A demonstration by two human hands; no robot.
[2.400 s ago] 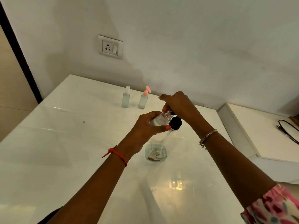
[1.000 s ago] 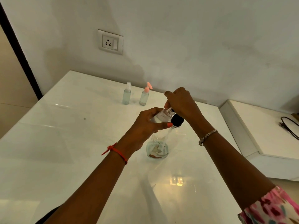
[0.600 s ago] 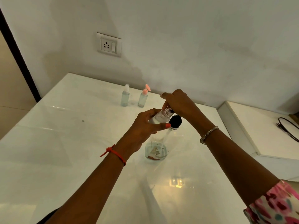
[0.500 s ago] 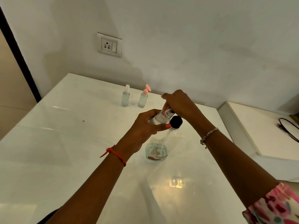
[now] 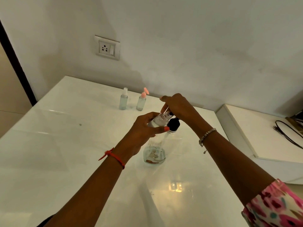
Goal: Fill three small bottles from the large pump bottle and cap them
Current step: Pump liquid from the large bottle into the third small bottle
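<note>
The large clear pump bottle (image 5: 155, 154) stands mid-table, with a black collar (image 5: 173, 125) below its pump head. My right hand (image 5: 176, 106) rests on top of the pump head and covers it. My left hand (image 5: 144, 130) grips a small clear bottle (image 5: 159, 119), tilted, its open mouth held up under my right hand's fingers at the nozzle. Two more small bottles stand at the back by the wall: one with a white spray top (image 5: 123, 99) and one with a pink pump top (image 5: 142, 99).
The white glossy table (image 5: 65, 153) runs up to the wall, which carries a socket plate (image 5: 107, 48). A lower white surface (image 5: 265, 136) with a black cable (image 5: 288, 133) lies to the right. A dark door frame (image 5: 14, 61) stands on the left.
Both hands stay at the pump head with the small bottle held there. Only small shifts of the view and hands show.
</note>
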